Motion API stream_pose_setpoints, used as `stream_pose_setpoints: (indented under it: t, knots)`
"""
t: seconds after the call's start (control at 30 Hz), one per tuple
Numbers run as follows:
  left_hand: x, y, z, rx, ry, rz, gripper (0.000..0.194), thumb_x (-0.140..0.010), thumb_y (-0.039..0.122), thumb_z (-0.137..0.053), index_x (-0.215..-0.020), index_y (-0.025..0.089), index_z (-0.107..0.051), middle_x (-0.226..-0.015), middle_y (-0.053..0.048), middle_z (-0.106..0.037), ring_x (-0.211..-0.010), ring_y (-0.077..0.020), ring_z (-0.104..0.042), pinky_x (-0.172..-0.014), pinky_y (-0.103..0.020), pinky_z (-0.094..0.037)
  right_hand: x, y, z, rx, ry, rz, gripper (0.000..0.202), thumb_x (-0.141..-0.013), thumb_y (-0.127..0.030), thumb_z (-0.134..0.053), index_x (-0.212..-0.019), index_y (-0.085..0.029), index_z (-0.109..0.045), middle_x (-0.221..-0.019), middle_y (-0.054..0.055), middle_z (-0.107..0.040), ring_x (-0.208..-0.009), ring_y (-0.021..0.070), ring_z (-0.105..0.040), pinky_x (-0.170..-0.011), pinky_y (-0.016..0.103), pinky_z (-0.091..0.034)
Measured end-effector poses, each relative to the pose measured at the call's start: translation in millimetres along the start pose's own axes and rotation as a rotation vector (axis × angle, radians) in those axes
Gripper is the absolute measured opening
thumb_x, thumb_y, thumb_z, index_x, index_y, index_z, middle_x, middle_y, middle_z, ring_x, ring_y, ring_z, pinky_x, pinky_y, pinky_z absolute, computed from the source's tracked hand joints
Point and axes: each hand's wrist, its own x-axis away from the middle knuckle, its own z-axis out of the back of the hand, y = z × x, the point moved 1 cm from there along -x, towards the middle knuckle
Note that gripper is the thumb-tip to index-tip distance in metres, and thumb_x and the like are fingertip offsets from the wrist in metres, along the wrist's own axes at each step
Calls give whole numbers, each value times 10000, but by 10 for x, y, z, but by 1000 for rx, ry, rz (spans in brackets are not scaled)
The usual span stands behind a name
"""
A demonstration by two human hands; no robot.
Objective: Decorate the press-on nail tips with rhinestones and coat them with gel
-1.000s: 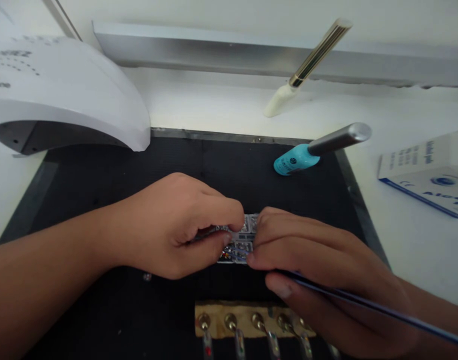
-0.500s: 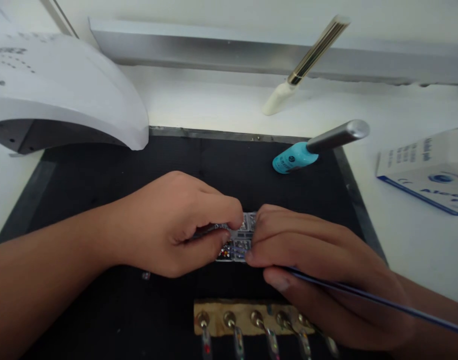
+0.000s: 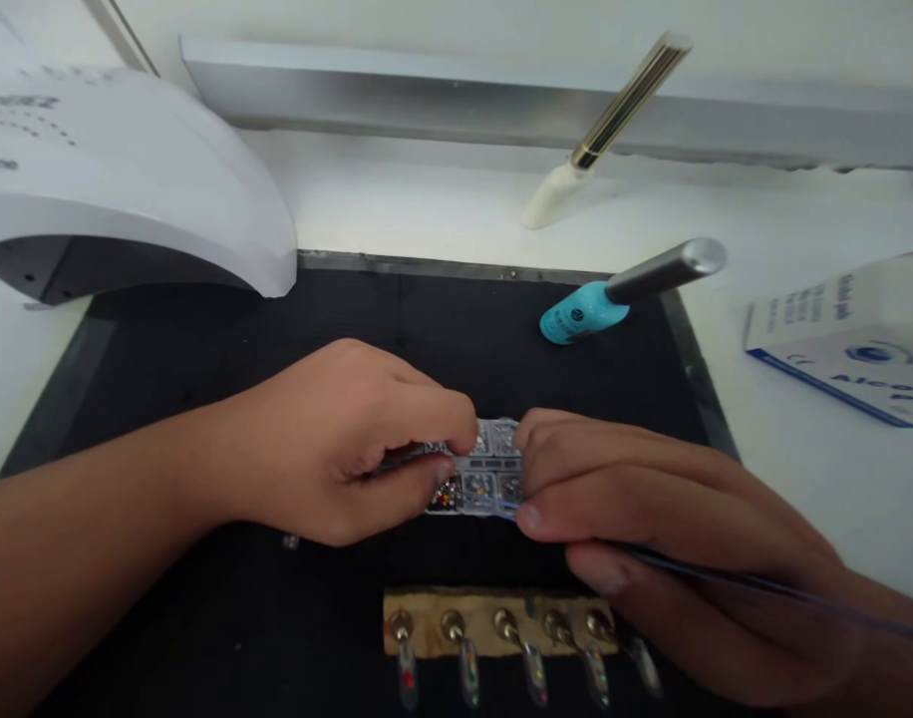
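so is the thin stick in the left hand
No, the right hand holds the thin stick, while the left hand is at the compartment case.

Left hand [image 3: 374,444], right hand [image 3: 673,558]; both bare.
Left: back uppermost, thumb [image 3: 401,494] and index finger [image 3: 438,411] curved into a pinch. Right: fingers [image 3: 583,489] bent together, thumb beneath.

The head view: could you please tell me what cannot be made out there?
In the head view:
Gem case: left end behind left hand, right end behind right hand.
Thin tool: tip blurred.
White nail lamp: cut off by left edge.
Alcohol pad box: cut off by right edge.
Turquoise bottle: label text too small.
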Motion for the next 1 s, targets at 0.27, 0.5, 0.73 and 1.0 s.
stream_pose_setpoints:
  t: [0.27,0.5,0.73,1.0]
  knots:
    - [-15,-5,-6,-12,-6,-1,125,-884,120,-515,-898,122,-639,-693,12,-564,-611,-107,-489,-581,-252,-352,67,-87,67,-17,63,-51,111,-965,-180,-524,-1034,-175,-610,-874,71,-699,-836,171,-691,-842,341,-574]
    - [18,-3,-26,-23,2,-16,117,-894,121,-512,-892,135,-628,-699,14,-558,-624,-106,-482,-602,-246,-349,56,-92,73,-53,34,25,89,-918,-135,-564,-986,-156,-618,-817,60,-670,-794,176,-664,-790,370,-571]
    - [33,26,-6,-24,15,-53,118,-852,87,-524,-867,149,-624,-679,10,-554,-634,-119,-506,-615,-243,-360,106,-109,79,-65,167,15,124,-953,-195,-518,-996,-171,-632,-787,65,-649,-750,189,-638,-759,399,-557]
    - [34,36,-1,-74,-40,-49,78,-866,136,-570,-851,159,-643,-698,16,-583,-665,-122,-516,-637,-260,-361,69,-14,60,-207,186,94,214,-914,-180,-531,-1075,-176,-672,-722,55,-618,-619,178,-596,-644,399,-512]
